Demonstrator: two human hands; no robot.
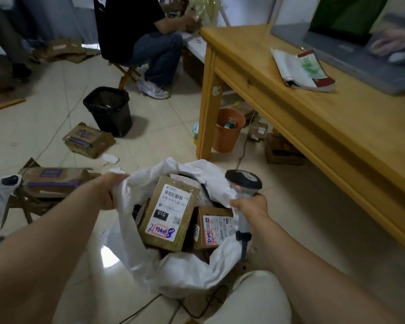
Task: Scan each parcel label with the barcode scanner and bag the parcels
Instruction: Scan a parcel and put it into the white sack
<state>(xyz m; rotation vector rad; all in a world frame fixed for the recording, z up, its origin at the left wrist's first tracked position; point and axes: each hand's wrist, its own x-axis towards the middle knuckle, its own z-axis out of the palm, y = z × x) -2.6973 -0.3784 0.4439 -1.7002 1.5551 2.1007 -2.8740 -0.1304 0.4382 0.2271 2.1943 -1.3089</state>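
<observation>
A white plastic bag (173,270) stands open on the floor in front of me. Inside it a brown parcel (168,213) lies label up, marked 010, with a second labelled parcel (212,226) to its right. My left hand (111,191) grips the bag's left rim. My right hand (250,205) holds the barcode scanner (243,183) by its handle and also pinches the bag's right rim. The scanner's dark head points away from me, past the bag's far edge.
A wooden table (313,118) with a book and a laptop stands to the right. A black bin (109,111), an orange bin (228,129) and loose cardboard parcels (88,140) sit on the tiled floor. A seated person (136,40) is at the back. Cables run by my knee.
</observation>
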